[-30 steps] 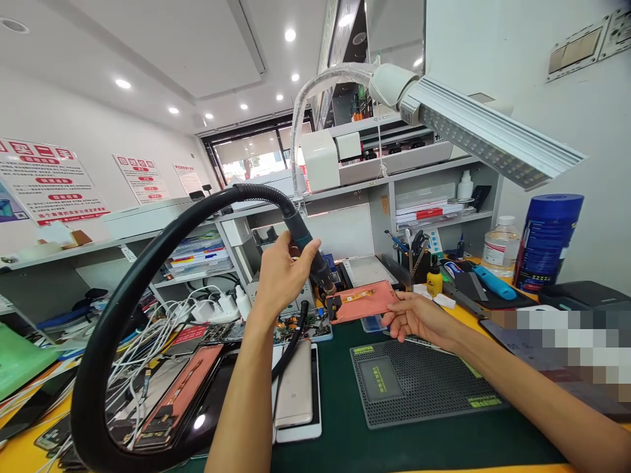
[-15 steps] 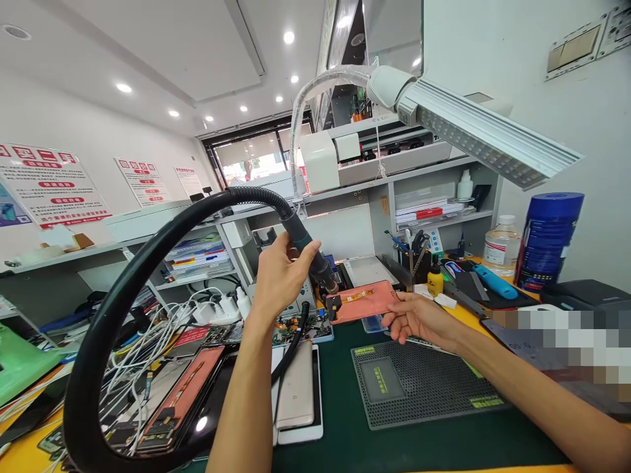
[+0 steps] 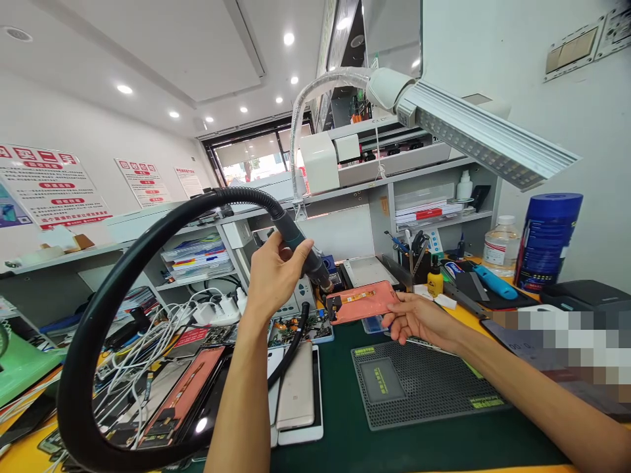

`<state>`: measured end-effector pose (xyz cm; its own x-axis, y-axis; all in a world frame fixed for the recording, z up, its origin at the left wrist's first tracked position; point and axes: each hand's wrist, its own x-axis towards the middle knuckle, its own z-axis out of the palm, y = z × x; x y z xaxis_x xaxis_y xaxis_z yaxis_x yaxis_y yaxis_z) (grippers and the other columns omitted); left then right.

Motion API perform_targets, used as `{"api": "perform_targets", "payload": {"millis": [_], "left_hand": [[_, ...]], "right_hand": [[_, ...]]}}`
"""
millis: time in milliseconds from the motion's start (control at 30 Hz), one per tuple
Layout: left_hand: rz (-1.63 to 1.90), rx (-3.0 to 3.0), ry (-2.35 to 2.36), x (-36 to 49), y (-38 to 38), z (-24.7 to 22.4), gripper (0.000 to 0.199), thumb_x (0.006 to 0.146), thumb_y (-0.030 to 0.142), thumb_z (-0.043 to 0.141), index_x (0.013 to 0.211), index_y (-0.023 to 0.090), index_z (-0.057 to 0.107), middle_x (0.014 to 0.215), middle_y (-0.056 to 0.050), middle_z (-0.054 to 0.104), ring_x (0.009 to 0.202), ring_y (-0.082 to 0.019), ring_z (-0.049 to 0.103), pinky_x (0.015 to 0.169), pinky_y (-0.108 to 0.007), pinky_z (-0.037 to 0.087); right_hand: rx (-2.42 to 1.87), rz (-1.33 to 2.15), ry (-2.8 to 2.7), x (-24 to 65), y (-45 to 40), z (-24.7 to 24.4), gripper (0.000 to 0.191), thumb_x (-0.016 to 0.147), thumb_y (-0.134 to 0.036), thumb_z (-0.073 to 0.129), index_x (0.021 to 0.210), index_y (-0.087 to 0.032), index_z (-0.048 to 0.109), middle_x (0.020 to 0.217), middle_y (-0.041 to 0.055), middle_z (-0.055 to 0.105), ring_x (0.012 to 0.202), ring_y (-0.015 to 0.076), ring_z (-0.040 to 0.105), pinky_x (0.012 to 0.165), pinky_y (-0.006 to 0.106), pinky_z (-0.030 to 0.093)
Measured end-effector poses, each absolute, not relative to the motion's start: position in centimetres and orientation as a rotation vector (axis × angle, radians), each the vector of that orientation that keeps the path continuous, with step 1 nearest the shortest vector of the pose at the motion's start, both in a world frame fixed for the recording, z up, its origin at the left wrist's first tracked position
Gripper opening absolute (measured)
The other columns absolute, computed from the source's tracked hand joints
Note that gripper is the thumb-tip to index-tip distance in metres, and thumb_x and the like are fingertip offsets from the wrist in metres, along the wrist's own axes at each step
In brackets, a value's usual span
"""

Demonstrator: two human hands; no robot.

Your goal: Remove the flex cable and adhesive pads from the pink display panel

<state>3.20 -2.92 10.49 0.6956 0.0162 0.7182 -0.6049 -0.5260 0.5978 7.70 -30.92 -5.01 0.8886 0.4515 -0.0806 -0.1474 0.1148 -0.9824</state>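
My left hand (image 3: 276,272) is wrapped round the dark handle of a hot air gun (image 3: 306,253), whose metal nozzle tilts down to the right. A thick black hose runs from its top and loops far to the left. The nozzle tip is close to the left end of a pink-backed phone screen (image 3: 367,303), which has an orange flex cable along it and a black part at its left corner. My right hand (image 3: 414,318) pinches this screen by its right end, holding it above the bench. Whether the nozzle touches the screen I cannot tell.
A dark perforated mat (image 3: 424,381) lies on the green work surface (image 3: 340,447). Phones (image 3: 296,394) and another pink-backed screen (image 3: 185,387) lie left, beside tangled white cables (image 3: 118,374). An LED lamp (image 3: 488,131) hangs overhead. Bottles and a blue canister (image 3: 548,243) stand right.
My left hand and the hot air gun have shifted slightly left, and the hose loop with them. My right hand and the phone screen have hardly moved.
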Motion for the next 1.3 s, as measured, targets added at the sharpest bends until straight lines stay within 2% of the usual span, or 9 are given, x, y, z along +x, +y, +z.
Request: {"api": "perform_targets", "payload": {"millis": [333, 633, 1100, 1300], "left_hand": [[0.979, 2.021, -0.380, 3.25, -2.95, 10.54, 0.034, 0.091, 0.053, 0.064, 0.099, 0.020, 0.063, 0.089, -0.007, 0.075, 0.076, -0.022, 0.071, 0.069, -0.033, 0.053], [0.992, 2.080, -0.374, 3.04, -3.42, 10.61, 0.032, 0.092, 0.053, 0.063, 0.094, 0.021, 0.063, 0.084, -0.005, 0.074, 0.074, -0.022, 0.069, 0.065, -0.032, 0.046], [0.943, 2.005, -0.376, 3.21, -3.38, 10.52, 0.034, 0.093, 0.052, 0.061, 0.099, 0.019, 0.063, 0.088, -0.008, 0.075, 0.074, -0.021, 0.070, 0.065, -0.032, 0.053], [0.918, 1.988, -0.405, 2.93, -3.45, 10.62, 0.031, 0.092, 0.050, 0.063, 0.102, 0.021, 0.063, 0.093, -0.007, 0.075, 0.080, -0.022, 0.072, 0.072, -0.033, 0.055]], "right_hand": [[-1.402, 0.432, -0.244, 7.51, -30.77, -4.70, 0.021, 0.103, -0.033, 0.060, 0.108, -0.013, 0.064, 0.086, 0.0011, 0.069, 0.062, 0.0116, 0.066, 0.054, 0.024, 0.056], [-1.410, 0.426, -0.254, 7.53, -30.80, -4.88, 0.021, 0.103, -0.033, 0.060, 0.110, -0.013, 0.064, 0.087, 0.0013, 0.068, 0.063, 0.0115, 0.065, 0.054, 0.024, 0.056], [-1.413, 0.428, -0.263, 7.60, -30.92, -5.02, 0.023, 0.103, -0.033, 0.060, 0.114, -0.013, 0.062, 0.089, 0.0018, 0.068, 0.064, 0.0122, 0.066, 0.055, 0.025, 0.057], [-1.417, 0.425, -0.262, 7.64, -30.90, -5.05, 0.022, 0.103, -0.033, 0.060, 0.113, -0.013, 0.063, 0.089, 0.0019, 0.068, 0.065, 0.0123, 0.066, 0.056, 0.025, 0.057]]}}
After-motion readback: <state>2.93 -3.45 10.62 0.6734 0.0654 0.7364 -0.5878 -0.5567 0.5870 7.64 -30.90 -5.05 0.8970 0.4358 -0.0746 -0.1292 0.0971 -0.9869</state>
